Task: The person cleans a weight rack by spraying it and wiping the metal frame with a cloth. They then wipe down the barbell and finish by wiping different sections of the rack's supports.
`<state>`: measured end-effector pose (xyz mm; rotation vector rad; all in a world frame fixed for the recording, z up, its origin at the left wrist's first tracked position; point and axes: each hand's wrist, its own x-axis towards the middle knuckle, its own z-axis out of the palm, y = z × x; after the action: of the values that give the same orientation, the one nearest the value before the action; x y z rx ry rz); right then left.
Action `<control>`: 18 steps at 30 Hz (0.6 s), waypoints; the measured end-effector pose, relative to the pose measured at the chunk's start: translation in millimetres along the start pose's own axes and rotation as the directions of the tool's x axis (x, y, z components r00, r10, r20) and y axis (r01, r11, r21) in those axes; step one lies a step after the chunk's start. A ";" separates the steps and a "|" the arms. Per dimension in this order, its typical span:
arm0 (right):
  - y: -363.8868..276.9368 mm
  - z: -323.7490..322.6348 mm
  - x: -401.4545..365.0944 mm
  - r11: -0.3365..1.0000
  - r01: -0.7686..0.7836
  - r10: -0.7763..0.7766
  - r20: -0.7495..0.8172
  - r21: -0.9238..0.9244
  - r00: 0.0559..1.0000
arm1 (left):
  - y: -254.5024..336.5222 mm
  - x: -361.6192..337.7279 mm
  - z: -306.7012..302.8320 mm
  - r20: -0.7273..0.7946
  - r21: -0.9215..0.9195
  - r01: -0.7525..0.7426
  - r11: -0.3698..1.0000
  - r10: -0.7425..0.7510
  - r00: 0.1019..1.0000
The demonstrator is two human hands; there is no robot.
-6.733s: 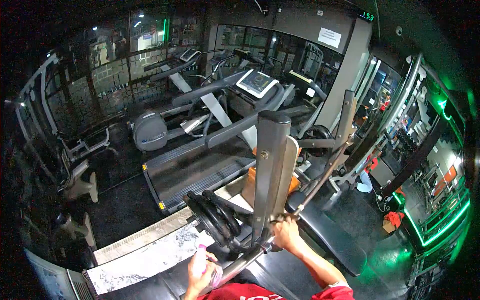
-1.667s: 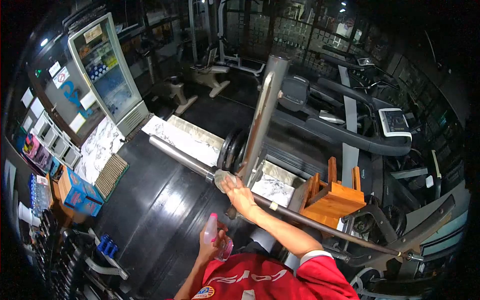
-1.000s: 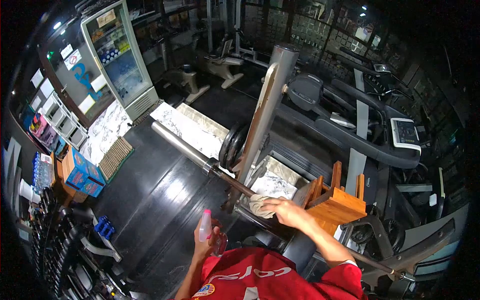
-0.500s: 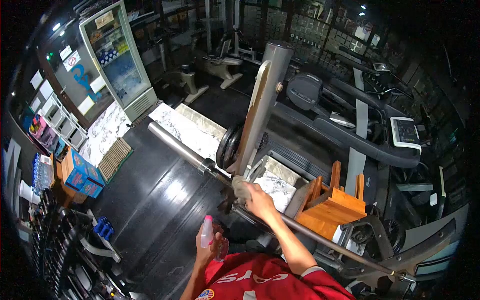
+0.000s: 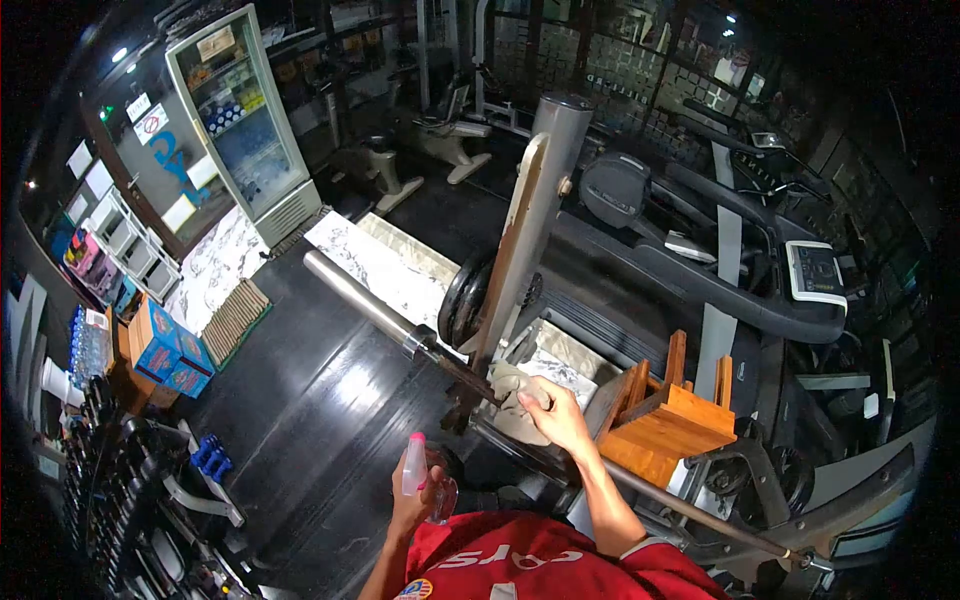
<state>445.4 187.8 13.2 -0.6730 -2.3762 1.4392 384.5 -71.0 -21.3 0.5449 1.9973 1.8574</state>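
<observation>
The right hand [image 5: 560,418] pinched a crumpled, grey-beige cloth [image 5: 512,385] that lay against the long, silver-sleeved metal barbell [image 5: 365,300], covering a stretch of it. The left hand [image 5: 408,508] was closed around a clear plastic, pink-tipped bottle [image 5: 413,470] — on the wearer's side of the barbell, apart from it. Across the barbell stood a tall grey metal post [image 5: 552,180], just beside it — and, also beyond the barbell, round black weight plates [image 5: 464,308] and an orange-brown wooden furniture piece [image 5: 665,430].
</observation>
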 end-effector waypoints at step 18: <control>76.6 55.2 34.8 0.985 -0.114 0.098 -0.124 -0.127 0.987 | 19.3 -5.4 -2.1 -0.008 -0.014 0.027 1.000 -0.027 1.000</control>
<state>408.7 194.6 -80.3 -0.9053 -2.3924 1.2504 388.8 -74.3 -1.8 0.5044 1.9854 1.8594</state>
